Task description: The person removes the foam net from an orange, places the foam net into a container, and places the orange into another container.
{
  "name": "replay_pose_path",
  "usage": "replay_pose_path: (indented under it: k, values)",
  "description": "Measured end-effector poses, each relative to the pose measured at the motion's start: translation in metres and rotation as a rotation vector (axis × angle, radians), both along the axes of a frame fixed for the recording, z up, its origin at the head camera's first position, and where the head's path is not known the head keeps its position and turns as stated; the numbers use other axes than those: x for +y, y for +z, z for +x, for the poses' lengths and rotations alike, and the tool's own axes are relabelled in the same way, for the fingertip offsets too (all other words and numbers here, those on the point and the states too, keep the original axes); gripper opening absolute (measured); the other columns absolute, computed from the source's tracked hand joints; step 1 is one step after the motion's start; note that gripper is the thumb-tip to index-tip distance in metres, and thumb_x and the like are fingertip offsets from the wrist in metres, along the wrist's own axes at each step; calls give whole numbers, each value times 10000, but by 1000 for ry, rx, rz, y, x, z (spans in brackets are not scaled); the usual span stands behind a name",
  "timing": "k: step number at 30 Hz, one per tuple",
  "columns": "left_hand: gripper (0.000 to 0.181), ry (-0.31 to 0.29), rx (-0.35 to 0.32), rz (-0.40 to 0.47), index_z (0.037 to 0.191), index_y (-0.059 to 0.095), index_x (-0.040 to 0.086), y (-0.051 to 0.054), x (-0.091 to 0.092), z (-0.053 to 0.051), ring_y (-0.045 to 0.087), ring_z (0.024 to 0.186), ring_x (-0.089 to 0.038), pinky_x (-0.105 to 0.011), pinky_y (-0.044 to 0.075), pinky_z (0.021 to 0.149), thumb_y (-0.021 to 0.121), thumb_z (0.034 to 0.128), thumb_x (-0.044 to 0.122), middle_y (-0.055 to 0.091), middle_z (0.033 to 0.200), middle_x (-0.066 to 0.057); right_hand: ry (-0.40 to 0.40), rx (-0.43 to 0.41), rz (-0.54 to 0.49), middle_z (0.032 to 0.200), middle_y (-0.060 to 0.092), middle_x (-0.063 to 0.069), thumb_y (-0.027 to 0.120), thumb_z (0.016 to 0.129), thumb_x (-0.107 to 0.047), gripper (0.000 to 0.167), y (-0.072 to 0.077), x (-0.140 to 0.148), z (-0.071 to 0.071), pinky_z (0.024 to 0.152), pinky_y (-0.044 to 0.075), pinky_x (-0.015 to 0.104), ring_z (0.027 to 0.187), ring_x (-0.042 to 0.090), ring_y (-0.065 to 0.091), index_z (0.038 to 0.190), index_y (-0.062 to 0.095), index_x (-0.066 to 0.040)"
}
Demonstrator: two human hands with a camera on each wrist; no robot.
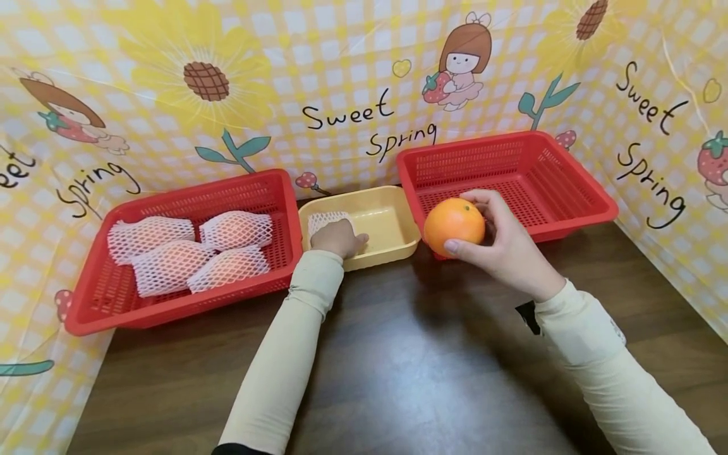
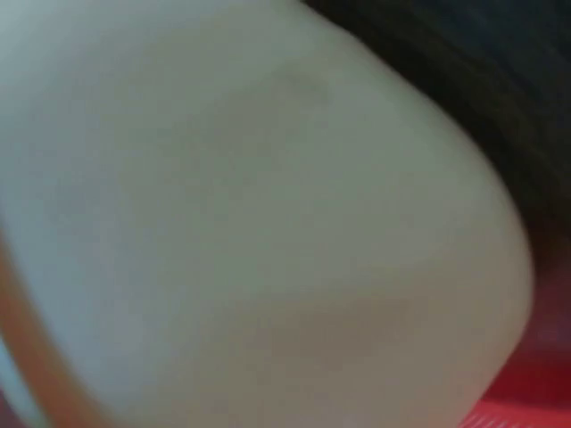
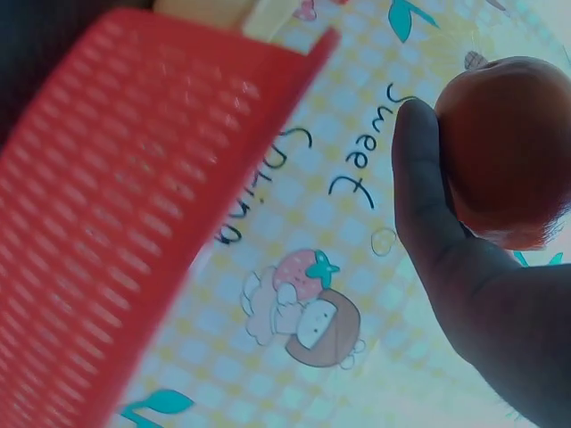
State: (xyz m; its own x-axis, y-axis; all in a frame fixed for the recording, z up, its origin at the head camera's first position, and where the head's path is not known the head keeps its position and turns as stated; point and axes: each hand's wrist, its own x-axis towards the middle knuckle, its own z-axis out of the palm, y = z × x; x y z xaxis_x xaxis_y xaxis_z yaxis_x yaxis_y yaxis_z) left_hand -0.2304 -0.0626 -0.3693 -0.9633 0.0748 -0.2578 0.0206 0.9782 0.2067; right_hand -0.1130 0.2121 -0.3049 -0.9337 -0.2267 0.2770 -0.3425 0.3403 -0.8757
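My right hand (image 1: 500, 246) grips a bare orange (image 1: 454, 226) in front of the right red basket, thumb on its near side. The orange (image 3: 508, 147) also shows in the right wrist view, with the thumb along it. My left hand (image 1: 338, 239) reaches into the yellow basin (image 1: 389, 254). A white foam net (image 1: 328, 218) lies at the basin's left end, just behind that hand. The left fingers are mostly hidden, so whether they hold the net is unclear. A pale sleeve fills most of the left wrist view.
The left red basket (image 1: 188, 313) holds several fruits in white foam nets (image 1: 236, 229). To the right stands another red basket (image 1: 586, 221) with slotted walls. Behind them hangs a yellow checked cloth (image 1: 341, 57). All the containers stand on a dark wooden table (image 1: 409, 366).
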Motion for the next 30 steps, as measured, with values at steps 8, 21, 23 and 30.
replay_pose_path:
  k: [8, 21, 23, 30]
  values:
    - [316, -47, 385, 29, 1030, 705, 68, 19, 35, 16, 669, 952, -352, -571, 420, 948, 540, 1016, 337, 714, 989, -145, -125, -18, 155, 1286, 569, 104, 788, 883, -353, 669, 27, 1, -47, 872, 491, 428, 1060, 259, 593, 1348, 382, -96]
    - [984, -188, 258, 95, 1612, 145, 31, 16, 118, 48, 122, 1517, -365, -578, 183, 1159, 291, 963, 756, 82, 1677, -152, -132, -224, 523, 1308, 517, 217, 735, 905, -392, 859, 22, -11, -168, 997, 437, 482, 1123, 353, 539, 1499, 273, 22]
    - [999, -181, 244, 97, 1611, 114, 19, 14, 120, 50, 81, 1524, -364, -571, 152, 1171, 309, 963, 754, 39, 1678, -160, -123, -257, 588, 1304, 525, 218, 729, 909, -375, 811, 14, -13, -181, 1008, 427, 484, 1129, 354, 532, 1476, 317, 33]
    - [1021, -179, 241, 122, 1613, 99, 20, 13, 126, 51, 44, 1531, -342, -556, 107, 1183, 337, 952, 762, 21, 1679, -154, -109, -322, 766, 1314, 553, 223, 724, 878, -352, 779, -14, -19, -217, 1014, 429, 484, 1122, 353, 527, 1463, 394, 42]
